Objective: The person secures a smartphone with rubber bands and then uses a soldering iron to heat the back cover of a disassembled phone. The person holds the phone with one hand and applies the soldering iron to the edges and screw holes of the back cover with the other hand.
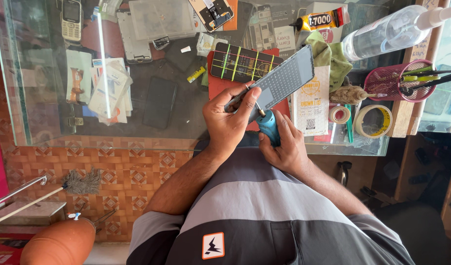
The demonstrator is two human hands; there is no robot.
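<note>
Here, left hand [228, 120] gripping phone [279, 83], long axis slanting up-right, right hand [284, 145] clutching blue screwdriver [268, 125]

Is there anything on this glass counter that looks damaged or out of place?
Nothing looks damaged. The left hand holds a phone tilted above the counter, while the right hand holds a blue screwdriver against its edge. The glass counter is cluttered, not spilled.

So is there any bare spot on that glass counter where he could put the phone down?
Some: the glass counter is bare along its near edge, left of the left hand, below the black phone. The far side and right end, around the tape rolls and pink basket, are crowded.
</note>
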